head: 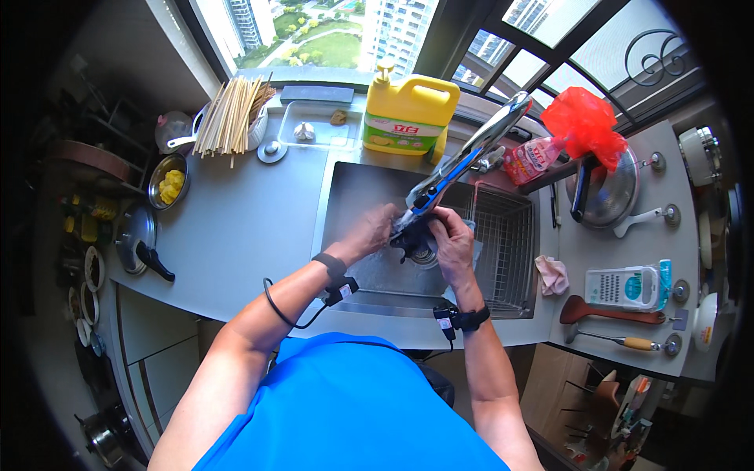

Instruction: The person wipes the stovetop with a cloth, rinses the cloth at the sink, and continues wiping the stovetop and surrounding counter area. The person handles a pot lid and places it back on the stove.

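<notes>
Over the stainless steel sink [353,277], my right hand [455,244] grips a dark, limp item [415,235], possibly a cloth; its exact kind is unclear. My left hand [368,232] is motion-blurred at the item's left side, and its grip on it cannot be made out. The chrome faucet [453,168] with a blue strip leans in from the upper right, its head right above the item. Water runs from it between my hands. Below the item, the drain strainer [423,256] partly shows. A pale blue cloth [475,262] lies behind my right hand.
A wire basket [503,247] fills the sink's right side. Behind the sink stand a yellow detergent jug [406,115] and a pink bottle [533,159]. Chopsticks [230,118] and a bowl of yellow food [171,187] are left; a lid [609,194] and a grater [621,288] are right.
</notes>
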The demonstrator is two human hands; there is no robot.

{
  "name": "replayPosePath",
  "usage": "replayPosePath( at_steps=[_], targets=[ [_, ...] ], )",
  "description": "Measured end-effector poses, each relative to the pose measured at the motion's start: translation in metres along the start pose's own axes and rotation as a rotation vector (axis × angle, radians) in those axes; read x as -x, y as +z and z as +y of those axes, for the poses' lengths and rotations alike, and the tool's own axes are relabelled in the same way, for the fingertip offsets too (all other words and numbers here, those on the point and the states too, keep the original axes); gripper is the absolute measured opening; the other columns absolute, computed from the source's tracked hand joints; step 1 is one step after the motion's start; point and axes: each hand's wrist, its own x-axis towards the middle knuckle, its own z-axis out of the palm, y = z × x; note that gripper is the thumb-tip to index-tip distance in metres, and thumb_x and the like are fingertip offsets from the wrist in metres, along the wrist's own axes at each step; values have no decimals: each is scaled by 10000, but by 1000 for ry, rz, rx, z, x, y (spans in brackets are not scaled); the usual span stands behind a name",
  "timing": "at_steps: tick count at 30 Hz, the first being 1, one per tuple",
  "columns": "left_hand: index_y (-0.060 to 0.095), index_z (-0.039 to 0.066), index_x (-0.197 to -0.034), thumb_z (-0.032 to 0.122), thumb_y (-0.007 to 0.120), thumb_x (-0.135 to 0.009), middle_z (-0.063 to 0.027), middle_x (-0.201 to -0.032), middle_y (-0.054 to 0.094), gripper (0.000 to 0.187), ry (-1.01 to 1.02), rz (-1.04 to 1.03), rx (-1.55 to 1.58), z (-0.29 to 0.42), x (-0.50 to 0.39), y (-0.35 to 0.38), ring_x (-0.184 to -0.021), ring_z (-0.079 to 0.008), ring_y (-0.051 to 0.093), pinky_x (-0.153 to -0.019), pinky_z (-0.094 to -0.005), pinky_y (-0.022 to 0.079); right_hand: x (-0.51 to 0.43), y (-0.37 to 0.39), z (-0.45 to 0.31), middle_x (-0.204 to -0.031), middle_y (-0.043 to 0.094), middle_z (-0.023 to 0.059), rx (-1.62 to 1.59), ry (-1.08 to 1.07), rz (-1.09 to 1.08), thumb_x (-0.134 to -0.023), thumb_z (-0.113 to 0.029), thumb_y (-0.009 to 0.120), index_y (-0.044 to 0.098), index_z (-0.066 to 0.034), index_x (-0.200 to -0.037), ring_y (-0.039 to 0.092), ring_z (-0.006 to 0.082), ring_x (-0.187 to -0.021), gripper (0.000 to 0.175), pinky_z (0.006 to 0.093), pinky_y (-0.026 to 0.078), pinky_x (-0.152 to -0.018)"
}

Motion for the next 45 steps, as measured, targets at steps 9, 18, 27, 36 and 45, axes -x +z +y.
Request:
replayPosePath(
  at_steps=[9, 18, 27, 36, 45],
  targets=[
    [653, -33, -1026, 68, 527, -942, -82, -800, 637, 181, -11, 165, 164, 17, -18, -33, -692, -133, 611, -630, -312, 523, 5, -22, 6, -1026, 726, 16, 228, 1, 131, -1013, -60, 631, 723, -39, -1199, 642, 71, -910, 209, 234, 519, -816],
    [681, -27, -1122, 104, 604, -1011, -34, -929, 695, 187, -118, 99, 491, 49, -13, -35, -834, -87, 635, -765, -248, 539, -7, 8, 24, -1003, 721, 116, 399, -152, 156, -1018, -87, 596, 697, -25, -1111, 720, 247, -930, 151, 350, 556, -852],
    [689, 26, -1293, 636, 731, -905, -115, -1046, 682, 724, -333, -219, 222, 32, 13, -64, -963, -196, 660, -825, -339, 548, -36, 4, 41, -980, 702, 35, -229, 177, 70, -1049, -69, 581, 669, 5, -1157, 640, 87, -909, 158, 253, 529, -829],
    [725, -2, -1172, 449, 640, -1047, 9, -880, 680, 476, -336, -374, 562, 20, 12, -45, -786, -82, 600, -696, -275, 490, -52, 11, 65, -995, 740, 49, 3, 51, 86, -1021, -75, 621, 682, -13, -1144, 696, 122, -889, 151, 293, 558, -826],
    [612, 78, -1340, 372, 650, -1059, 14, -1014, 631, 409, -324, -268, 967, 28, 2, -8, -928, -83, 595, -793, -278, 532, -11, 20, 115, -1231, 730, 112, 7, 218, 81, -1047, -352, 602, 616, -26, -1403, 707, 213, -1059, 484, 349, 533, -957]
  ],
)
